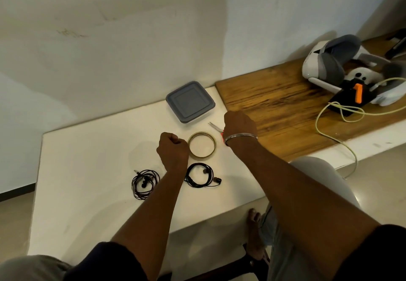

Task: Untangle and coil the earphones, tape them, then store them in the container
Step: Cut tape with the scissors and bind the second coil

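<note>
Taping step, we judged. Left hand [173, 149] grip curled beside tape roll [202, 144], contents unclear; right hand [240, 127] over scissors [214, 126], grip hidden. Coiled earphones [200, 177] sat lower centre on bench [87, 160], lidded container [190, 101] above. Next: cut strip, bind coil.

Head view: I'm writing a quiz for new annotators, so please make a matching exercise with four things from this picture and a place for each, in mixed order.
Things:
1 container
2 tape roll
3 scissors
4 headset

Places:
A on the wooden board
B between the left hand and the right hand
C blades poking out from under the right hand
D far part of the white table, lid on

Pairs: 1-D, 2-B, 3-C, 4-A
</note>
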